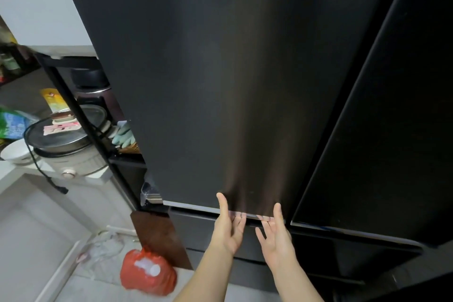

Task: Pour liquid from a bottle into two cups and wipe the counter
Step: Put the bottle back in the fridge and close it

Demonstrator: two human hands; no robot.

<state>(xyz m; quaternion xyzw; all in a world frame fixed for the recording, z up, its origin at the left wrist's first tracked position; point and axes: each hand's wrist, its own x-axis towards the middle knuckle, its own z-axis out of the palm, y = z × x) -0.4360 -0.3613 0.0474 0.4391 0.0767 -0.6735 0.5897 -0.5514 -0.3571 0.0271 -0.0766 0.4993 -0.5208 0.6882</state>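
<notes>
I stand in front of a tall dark fridge whose left upper door [220, 81] fills the view. Both my hands are at that door's bottom edge, palms up. My left hand [228, 225] has its fingers hooked under the edge and its thumb up against the door's face. Just to its right, my right hand [275, 235] grips the same edge in the same way. No bottle, cup or cloth is in view.
The fridge's right door [392, 130] is closed, with a lower drawer [196, 230] beneath my hands. At left a black rack [81, 115] holds green gloves [123, 135]; an electric pot [66, 144] and white bowl [16, 152] sit on a pale counter [14, 174]. A red bag [147, 274] lies on the floor.
</notes>
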